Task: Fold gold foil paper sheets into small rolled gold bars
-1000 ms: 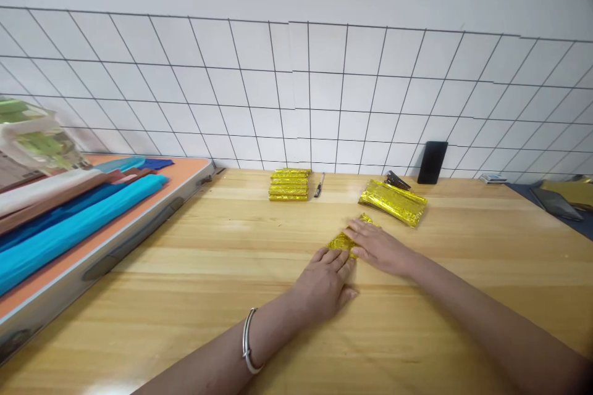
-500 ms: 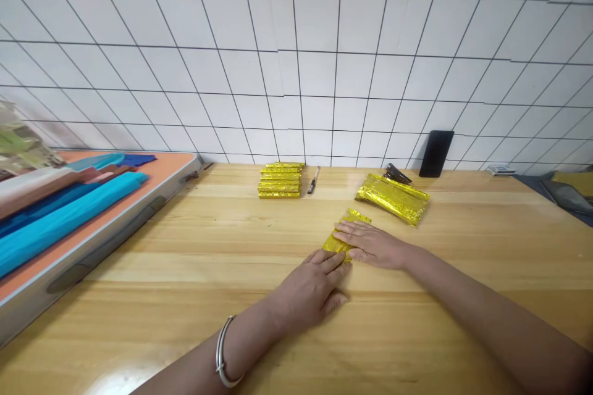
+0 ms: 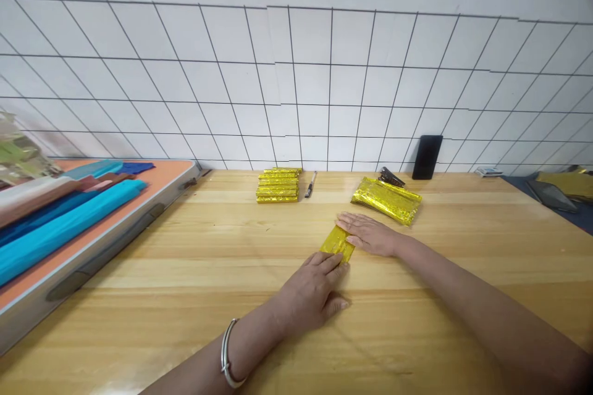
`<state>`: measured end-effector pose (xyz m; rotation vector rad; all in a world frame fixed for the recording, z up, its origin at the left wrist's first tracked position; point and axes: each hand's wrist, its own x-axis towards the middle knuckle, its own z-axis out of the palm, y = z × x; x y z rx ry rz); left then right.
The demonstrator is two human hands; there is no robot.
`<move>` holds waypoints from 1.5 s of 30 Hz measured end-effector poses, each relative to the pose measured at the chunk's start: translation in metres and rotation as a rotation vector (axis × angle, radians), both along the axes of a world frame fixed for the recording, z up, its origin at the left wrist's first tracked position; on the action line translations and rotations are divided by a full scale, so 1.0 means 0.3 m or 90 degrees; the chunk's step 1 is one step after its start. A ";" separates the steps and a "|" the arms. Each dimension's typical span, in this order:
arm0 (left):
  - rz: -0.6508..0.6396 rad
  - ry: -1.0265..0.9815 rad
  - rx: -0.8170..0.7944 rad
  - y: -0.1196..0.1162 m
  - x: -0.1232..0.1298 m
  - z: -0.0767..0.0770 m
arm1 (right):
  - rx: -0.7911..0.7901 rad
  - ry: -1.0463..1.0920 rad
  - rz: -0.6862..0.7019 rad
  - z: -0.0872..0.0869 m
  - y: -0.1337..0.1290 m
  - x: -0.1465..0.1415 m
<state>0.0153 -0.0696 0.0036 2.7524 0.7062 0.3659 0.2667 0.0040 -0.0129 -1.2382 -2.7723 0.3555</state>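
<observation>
From here the gold foil piece (image 3: 334, 242) lies flat on the wooden table (image 3: 208, 296), slanting away rightward, left hand (image 3: 311, 290) pressed open on its near end, right hand (image 3: 369, 236) likewise on its far end

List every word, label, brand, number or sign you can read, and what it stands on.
No text can be read.
Shiny gold foil piece: no lettering to make out.
Upright black rectangular slab: no visible mark.
Slim black-and-white pen: too small to tell.
Small, flat, pale-and-dark stack near the wall: too small and blurred to tell.
</observation>
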 end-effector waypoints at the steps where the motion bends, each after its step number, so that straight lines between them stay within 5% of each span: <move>1: 0.005 0.000 0.005 -0.005 0.003 -0.004 | 0.004 -0.003 -0.003 0.003 0.002 0.000; 6: 0.022 -0.004 0.028 -0.023 0.015 -0.015 | 0.041 -0.004 -0.046 0.019 -0.011 -0.026; 11: 0.034 0.008 0.029 -0.029 0.019 -0.018 | 0.091 -0.002 -0.080 0.034 -0.111 -0.064; 17: 0.028 -0.005 -0.001 -0.028 0.020 -0.006 | 0.021 0.009 -0.033 0.014 -0.206 -0.060; 23: 0.022 -0.071 -0.034 0.022 -0.015 -0.007 | 0.005 0.022 -0.029 0.006 -0.209 -0.050; 28: -0.015 0.004 -0.003 0.054 -0.042 -0.024 | -0.001 0.035 -0.009 0.014 -0.211 -0.049; 45: -0.019 0.000 -0.004 0.049 -0.039 -0.024 | -0.001 0.031 -0.043 0.022 -0.244 -0.055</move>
